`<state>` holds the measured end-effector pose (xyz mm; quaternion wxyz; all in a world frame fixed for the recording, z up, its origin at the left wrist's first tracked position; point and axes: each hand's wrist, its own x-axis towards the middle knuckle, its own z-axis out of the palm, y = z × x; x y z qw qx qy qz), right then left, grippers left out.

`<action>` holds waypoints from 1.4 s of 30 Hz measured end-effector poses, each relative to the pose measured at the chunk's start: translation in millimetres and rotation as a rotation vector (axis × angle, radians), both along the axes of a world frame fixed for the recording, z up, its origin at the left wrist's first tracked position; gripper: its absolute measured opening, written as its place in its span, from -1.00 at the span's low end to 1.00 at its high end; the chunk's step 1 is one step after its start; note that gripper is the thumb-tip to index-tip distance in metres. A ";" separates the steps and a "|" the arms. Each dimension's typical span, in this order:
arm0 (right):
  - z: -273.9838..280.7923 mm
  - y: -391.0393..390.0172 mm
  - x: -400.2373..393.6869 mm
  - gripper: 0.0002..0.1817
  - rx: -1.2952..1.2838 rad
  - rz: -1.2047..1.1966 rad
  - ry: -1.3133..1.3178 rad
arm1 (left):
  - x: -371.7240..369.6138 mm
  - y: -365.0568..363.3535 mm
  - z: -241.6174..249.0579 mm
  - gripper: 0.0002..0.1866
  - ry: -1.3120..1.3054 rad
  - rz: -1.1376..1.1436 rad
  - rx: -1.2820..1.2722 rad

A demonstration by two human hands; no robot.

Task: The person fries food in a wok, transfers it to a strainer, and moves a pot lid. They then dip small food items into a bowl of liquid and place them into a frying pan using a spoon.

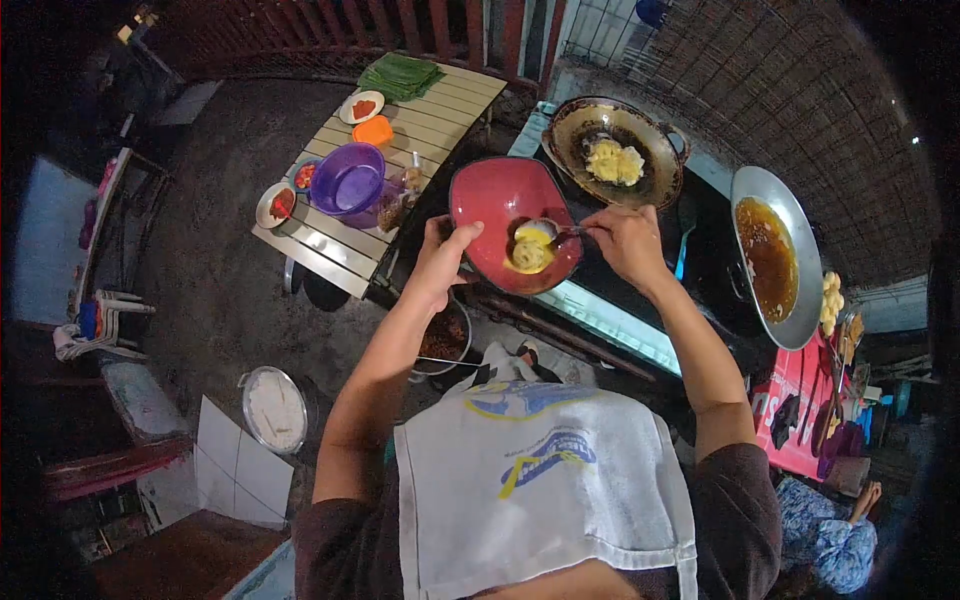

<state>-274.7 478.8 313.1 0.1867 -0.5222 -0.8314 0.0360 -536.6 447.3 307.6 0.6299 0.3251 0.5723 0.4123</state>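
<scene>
My left hand (441, 265) grips the near left rim of a red bowl (490, 200), thumb on the inside. The bowl is tilted, and a yellow egg-like mixture (528, 257) pools at its lower right. Between the fingers of my right hand (632, 243) is the handle of a metal spoon (566, 232), its head down in the mixture. Just beyond the bowl, a dark wok (560, 140) holds a pale yellow frying piece (614, 162) in oil. What the spoon's head carries is partly hidden by the mixture.
A larger wok (805, 240) with brown oil sits to the right. On the slatted table (455, 105) stand a purple basin (348, 180), small bowls of red paste and green leaves (398, 76). A pot (446, 335) is below my left forearm. A seated person (830, 540) is at the lower right.
</scene>
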 end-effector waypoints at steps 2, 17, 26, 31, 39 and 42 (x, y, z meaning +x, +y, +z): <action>16.5 -8.6 -2.8 -0.91 0.065 0.018 0.020 | 0.0 0.8 1.8 -0.28 0.026 0.011 0.023; 2.6 5.7 -13.8 -0.90 0.295 -0.032 -0.171 | 6.0 0.8 13.1 -0.30 -0.019 0.023 0.072; 32.2 -18.6 -6.8 -0.91 0.132 0.004 0.055 | 5.9 3.6 6.8 -0.31 0.002 0.044 0.050; 44.4 -23.0 -2.9 -0.80 0.259 -0.007 -0.066 | 11.6 2.3 9.1 -0.33 0.013 0.053 0.065; 8.9 6.0 -2.2 -0.87 0.453 -0.021 -0.163 | 19.6 -2.8 18.6 -0.31 0.022 0.036 0.084; -5.0 6.5 -2.1 -0.87 0.279 -0.047 -0.160 | 20.7 -2.9 14.5 -0.31 0.012 0.044 0.047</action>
